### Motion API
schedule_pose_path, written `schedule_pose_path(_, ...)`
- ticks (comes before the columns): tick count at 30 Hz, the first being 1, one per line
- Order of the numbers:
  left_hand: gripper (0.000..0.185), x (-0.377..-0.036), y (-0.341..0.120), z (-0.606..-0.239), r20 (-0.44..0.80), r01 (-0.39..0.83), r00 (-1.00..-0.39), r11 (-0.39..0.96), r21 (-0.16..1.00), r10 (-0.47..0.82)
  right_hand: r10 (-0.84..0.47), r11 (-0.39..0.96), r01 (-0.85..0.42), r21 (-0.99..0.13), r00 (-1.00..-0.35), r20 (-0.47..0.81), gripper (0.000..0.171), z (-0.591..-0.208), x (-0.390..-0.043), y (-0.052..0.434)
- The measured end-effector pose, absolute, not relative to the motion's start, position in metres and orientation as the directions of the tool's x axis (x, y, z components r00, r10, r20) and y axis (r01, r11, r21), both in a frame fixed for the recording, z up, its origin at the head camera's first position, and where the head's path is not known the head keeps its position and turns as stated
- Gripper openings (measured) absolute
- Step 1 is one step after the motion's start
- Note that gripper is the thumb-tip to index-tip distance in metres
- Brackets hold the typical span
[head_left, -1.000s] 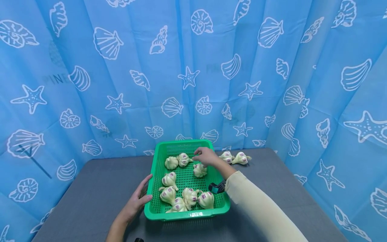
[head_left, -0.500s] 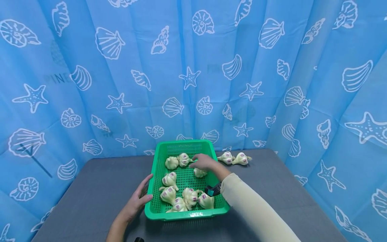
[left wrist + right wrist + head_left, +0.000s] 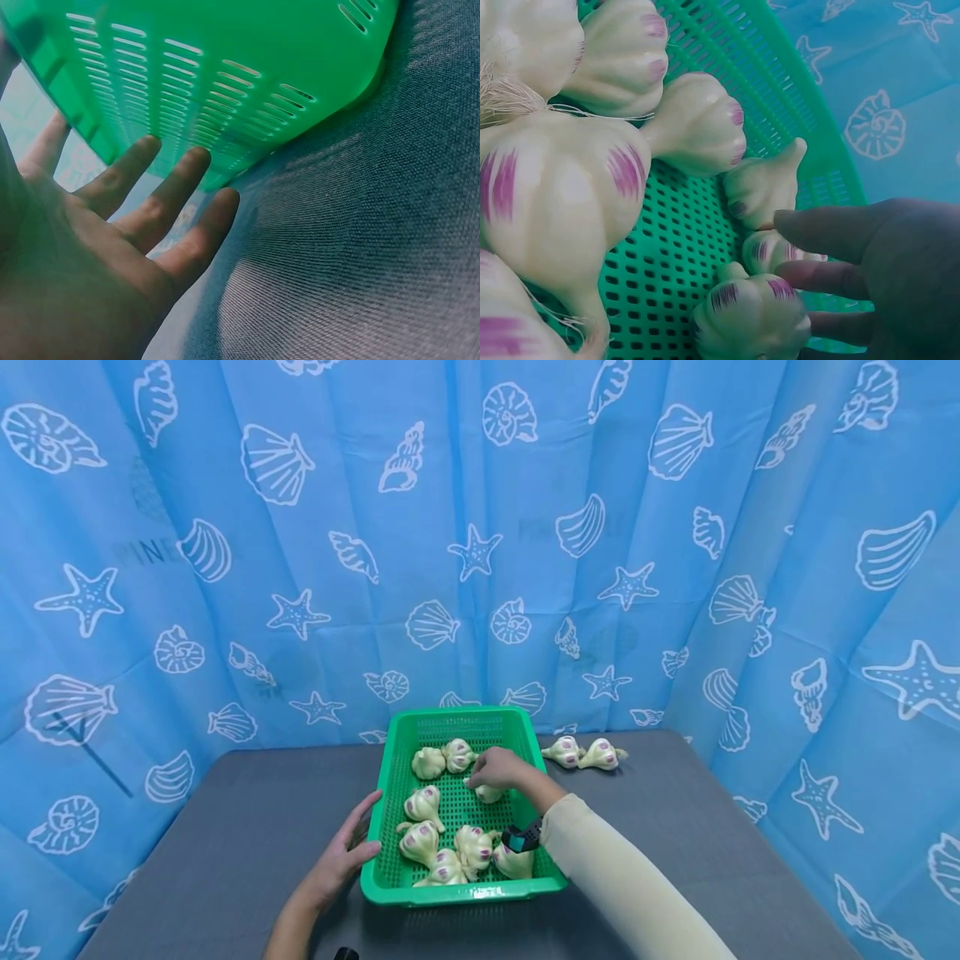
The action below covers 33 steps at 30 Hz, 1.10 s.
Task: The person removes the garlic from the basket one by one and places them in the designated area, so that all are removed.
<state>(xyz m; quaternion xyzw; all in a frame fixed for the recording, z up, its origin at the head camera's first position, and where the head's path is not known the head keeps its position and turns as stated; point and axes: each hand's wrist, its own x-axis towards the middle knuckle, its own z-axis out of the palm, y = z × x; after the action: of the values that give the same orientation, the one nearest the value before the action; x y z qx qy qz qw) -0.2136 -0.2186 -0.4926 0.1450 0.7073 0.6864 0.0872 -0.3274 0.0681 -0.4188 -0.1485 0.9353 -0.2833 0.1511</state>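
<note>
The right hand (image 3: 498, 768) is down in the middle of the green basket (image 3: 390, 827), its fingers (image 3: 832, 232) curling over a garlic bulb (image 3: 751, 319) and closing on it, so the pick-up looks to be in hand. The left hand (image 3: 341, 856) lies released, flat against the basket's left wall. Two more bulbs (image 3: 581, 752) lie on the tabletop (image 3: 225, 827), far right of the basket. The next move likely calls for a firm pinch and a straight lift.
</note>
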Motion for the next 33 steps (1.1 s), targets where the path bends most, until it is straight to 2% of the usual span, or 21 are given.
schedule_pose_path(3,0.066,-0.214,-0.219,-0.493,0.074,0.082,-0.944,0.014,0.997,0.321,-0.380,0.787,-0.209,-0.580,-0.905,-0.190,0.017,-0.421,-0.329,0.067)
schedule_pose_path(8,0.067,-0.214,-0.219,-0.494,0.081,0.089,-0.940,0.010,0.996,0.332,-0.406,0.756,-0.237,-0.610,-0.901,-0.153,0.012,-0.424,-0.330,0.067)
schedule_pose_path(18,0.067,-0.214,-0.220,-0.494,0.094,0.102,-0.933,0.004,0.995,0.347,-0.360,0.754,-0.252,-0.606,-0.931,-0.061,0.025,-0.412,-0.328,0.064)
schedule_pose_path(22,0.067,-0.214,-0.219,-0.494,0.098,0.107,-0.933,0.006,0.994,0.347,-0.316,0.793,-0.218,-0.569,-0.946,-0.077,0.026,-0.409,-0.328,0.066)
schedule_pose_path(26,0.067,-0.214,-0.219,-0.494,0.096,0.105,-0.937,0.008,0.994,0.337,-0.289,0.829,-0.168,-0.534,-0.945,-0.151,0.035,-0.410,-0.329,0.068)
schedule_pose_path(29,0.067,-0.215,-0.219,-0.495,0.099,0.108,-0.939,0.008,0.994,0.329,-0.282,0.828,-0.120,-0.548,-0.934,-0.221,0.042,-0.411,-0.328,0.068)
schedule_pose_path(33,0.067,-0.215,-0.219,-0.496,0.094,0.101,-0.942,0.004,0.995,0.321,-0.275,0.812,-0.095,-0.576,-0.933,-0.234,0.041,-0.413,-0.328,0.067)
